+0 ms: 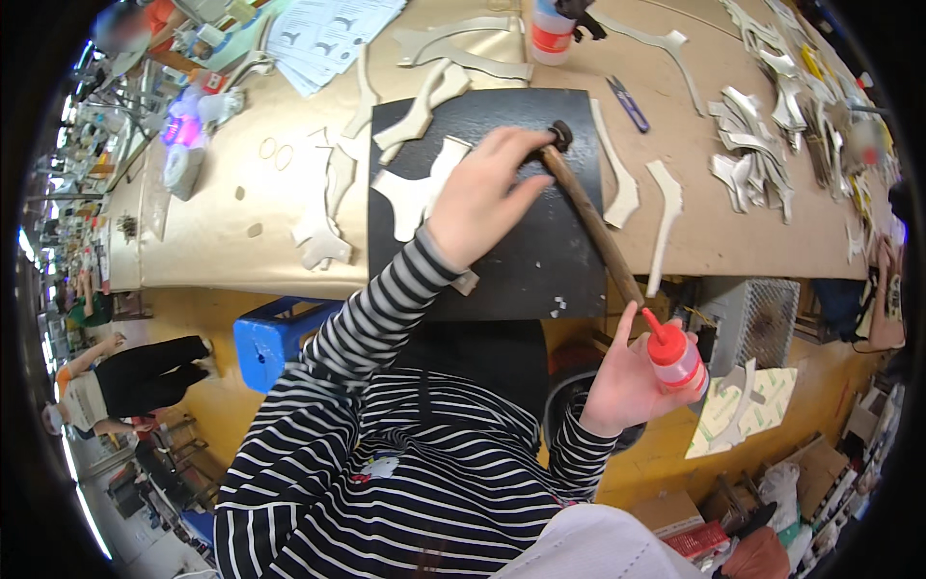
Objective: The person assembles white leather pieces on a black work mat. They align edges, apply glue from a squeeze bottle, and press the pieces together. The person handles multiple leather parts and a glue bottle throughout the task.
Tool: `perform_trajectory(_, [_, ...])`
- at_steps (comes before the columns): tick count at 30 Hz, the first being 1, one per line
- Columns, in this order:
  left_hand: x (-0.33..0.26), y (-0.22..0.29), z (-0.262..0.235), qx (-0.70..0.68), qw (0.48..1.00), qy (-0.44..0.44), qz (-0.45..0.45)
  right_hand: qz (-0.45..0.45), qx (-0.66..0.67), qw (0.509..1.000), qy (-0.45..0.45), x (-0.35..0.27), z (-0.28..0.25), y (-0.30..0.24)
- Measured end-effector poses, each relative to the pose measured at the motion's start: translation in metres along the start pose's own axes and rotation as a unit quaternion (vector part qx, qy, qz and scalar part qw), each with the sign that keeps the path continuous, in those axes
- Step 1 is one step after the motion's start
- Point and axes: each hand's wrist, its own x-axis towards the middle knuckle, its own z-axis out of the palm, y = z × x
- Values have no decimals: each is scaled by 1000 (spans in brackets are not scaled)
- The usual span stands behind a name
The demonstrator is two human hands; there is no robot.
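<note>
My left hand (485, 198) reaches over a black work board (492, 261). Its fingers are stretched out with the thumb apart, and the fingertips are at the dark head of a hammer (586, 214); whether they touch it I cannot tell. The wooden hammer handle slants down to the board's right front corner. In my right hand (622, 381) is a squeeze bottle (677, 359) with a red cap and pointed nozzle, its index finger stretched up near the handle's end. Cream-coloured, curved flat pieces (403, 198) lie on the board, partly hidden by my left hand.
More cream pieces (328, 198) lie left of the board, others (750, 145) in heaps at right. Purple-handled thread snips (629, 104), a red-labelled bottle (552, 37) and printed sheets (323, 39) are farther back. A blue stool (275, 343) stands below the table's front edge.
</note>
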Motion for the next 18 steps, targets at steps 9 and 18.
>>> perform_trajectory(9, [-99,-40,-53,29,983,10,-181,38,-32,996,74,-26,-20,29])
perform_trajectory(18, [-83,-26,-43,113,986,26,-116,100,-20,992,79,-51,25,42])
